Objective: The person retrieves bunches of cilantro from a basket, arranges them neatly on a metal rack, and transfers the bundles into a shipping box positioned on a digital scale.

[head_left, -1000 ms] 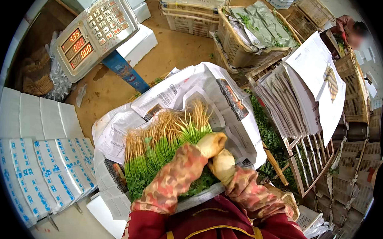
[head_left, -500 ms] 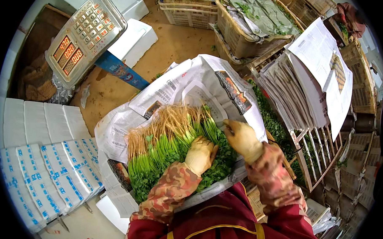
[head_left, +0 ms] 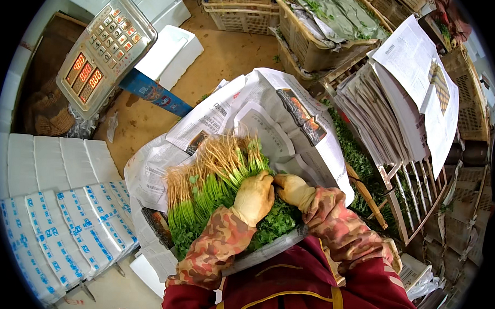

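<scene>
A row of coriander-like greens (head_left: pixel 206 192) lies on printed newspaper (head_left: pixel 261 126), its pale roots pointing away from me and its leaves toward me. Both my hands wear pale yellowish gloves. My left hand (head_left: pixel 254 197) is closed over the right end of the row; stems and roots emerge beyond its knuckles, and the hand hides part of them. Beside it, my right hand (head_left: pixel 294 190) has its fingers curled in, nearly meeting the left fingertips above the leaves. What lies within the right fingers is hidden.
A scale with a lit display (head_left: pixel 107 54) stands at the far left on a blue post. White foam boxes (head_left: pixel 70 224) are stacked near left. To the right, a pile of newspapers (head_left: pixel 385 115) rests on a metal rack. Crates (head_left: pixel 311 45) stand behind.
My right hand has moved left and inward, up against the left. The left hand has gone from lying over the leaves to closed. The greens' right end looks more bunched.
</scene>
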